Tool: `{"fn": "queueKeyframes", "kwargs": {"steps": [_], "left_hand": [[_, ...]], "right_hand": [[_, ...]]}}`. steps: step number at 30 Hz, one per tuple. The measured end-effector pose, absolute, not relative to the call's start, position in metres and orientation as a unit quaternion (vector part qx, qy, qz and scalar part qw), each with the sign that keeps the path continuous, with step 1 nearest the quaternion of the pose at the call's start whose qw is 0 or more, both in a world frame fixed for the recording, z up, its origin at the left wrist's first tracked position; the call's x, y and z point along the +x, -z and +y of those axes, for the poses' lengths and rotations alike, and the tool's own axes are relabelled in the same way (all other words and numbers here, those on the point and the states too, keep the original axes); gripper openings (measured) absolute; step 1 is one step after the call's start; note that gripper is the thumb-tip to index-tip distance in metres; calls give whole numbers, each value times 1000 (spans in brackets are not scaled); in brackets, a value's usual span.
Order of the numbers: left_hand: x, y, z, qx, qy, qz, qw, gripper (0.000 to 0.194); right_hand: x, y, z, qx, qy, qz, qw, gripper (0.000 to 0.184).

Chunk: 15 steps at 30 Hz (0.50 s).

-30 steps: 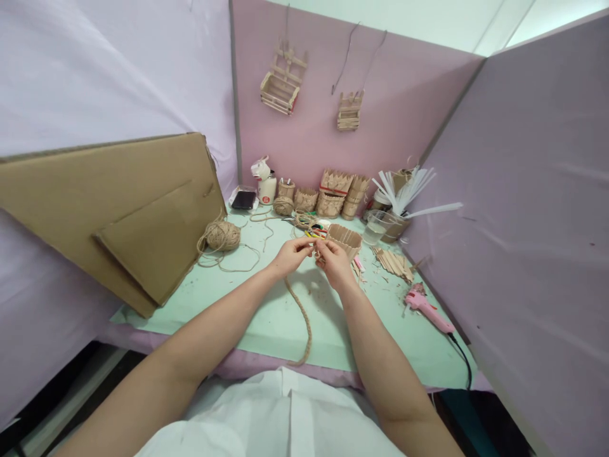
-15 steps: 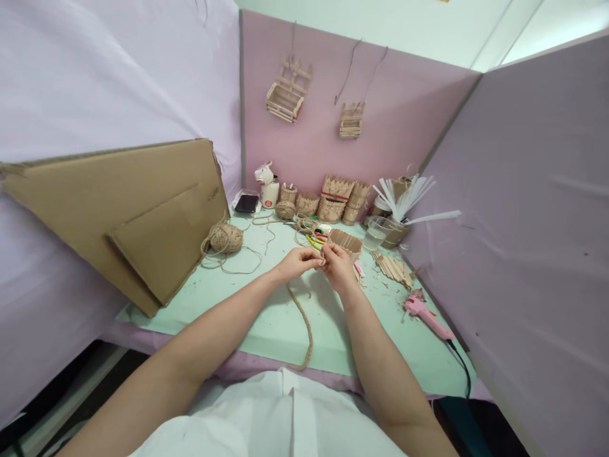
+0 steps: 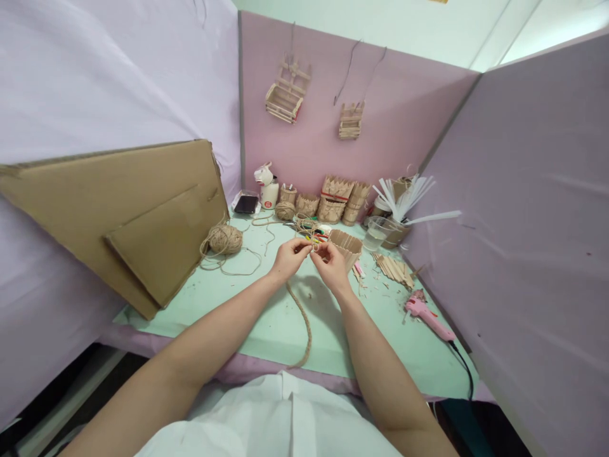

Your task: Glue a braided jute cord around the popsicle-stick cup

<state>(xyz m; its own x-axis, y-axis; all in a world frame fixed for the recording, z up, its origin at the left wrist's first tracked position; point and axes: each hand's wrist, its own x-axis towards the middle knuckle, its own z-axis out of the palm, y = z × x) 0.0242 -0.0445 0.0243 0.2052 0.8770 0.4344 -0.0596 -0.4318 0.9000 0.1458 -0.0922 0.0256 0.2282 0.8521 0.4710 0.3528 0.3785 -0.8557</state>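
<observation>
My left hand (image 3: 290, 259) and my right hand (image 3: 330, 263) meet over the middle of the table. Thumbs and fingertips of both are pinched on a short piece of twine (image 3: 313, 247), of which only a small loop shows between them. Below the hands, a braided jute cord (image 3: 306, 324) curves across the table toward its front edge. Just behind my right hand stands an oval basket made of wooden sticks (image 3: 346, 242). Tools with yellow and red handles (image 3: 318, 237) lie beyond my fingertips, partly covered by loose twine.
A ball of twine (image 3: 225, 239) lies at the left beside a leaning cardboard sheet (image 3: 166, 222). To the right are flat wooden sticks (image 3: 394, 269) and a pink glue gun (image 3: 428, 317) with a black cord. Stick baskets (image 3: 332, 208) and a clear plastic cup (image 3: 375, 233) line the back.
Both hands have shifted slightly left and away from me, still pinching the twine. My right hand has turned so its fingers point more to the left. The braided cord stays in place.
</observation>
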Motion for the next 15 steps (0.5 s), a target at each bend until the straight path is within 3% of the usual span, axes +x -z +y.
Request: {"fn": "queueKeyframes", "kwargs": {"steps": [10, 15], "left_hand": [[27, -22, -45, 657, -528, 322, 432, 16], [26, -19, -43, 666, -522, 302, 439, 17]], "right_hand": [[152, -31, -96, -473, -121, -643, 590, 29], [155, -31, -97, -471, -57, -684, 554, 14]]}}
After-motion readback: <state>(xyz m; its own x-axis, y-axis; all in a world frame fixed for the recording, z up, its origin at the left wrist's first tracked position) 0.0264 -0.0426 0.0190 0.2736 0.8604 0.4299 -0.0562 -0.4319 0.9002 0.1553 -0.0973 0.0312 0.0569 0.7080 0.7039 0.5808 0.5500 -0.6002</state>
